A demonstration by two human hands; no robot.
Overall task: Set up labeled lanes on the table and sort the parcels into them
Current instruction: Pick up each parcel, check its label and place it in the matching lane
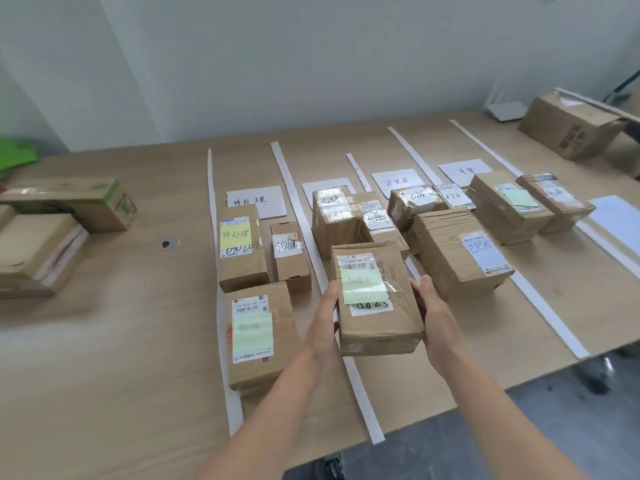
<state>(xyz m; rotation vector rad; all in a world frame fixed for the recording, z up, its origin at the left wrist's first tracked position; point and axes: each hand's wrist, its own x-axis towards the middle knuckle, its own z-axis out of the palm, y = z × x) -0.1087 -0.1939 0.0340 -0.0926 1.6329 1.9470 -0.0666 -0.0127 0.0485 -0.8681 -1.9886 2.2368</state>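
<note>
Both hands grip one cardboard parcel (377,303) from its sides: the left hand (323,322) pressed flat on its left face, the right hand (431,315) clasping its right face. A green sticky note (363,285) lies on its top. It seems lifted slightly off the tabletop (121,358), though its underside is hidden. Just left of the left hand lies another parcel with a green note (259,337). A white lane strip (360,393) runs beneath the left wrist. Beyond the right hand's fingertips sits a larger taped box (457,252).
</note>
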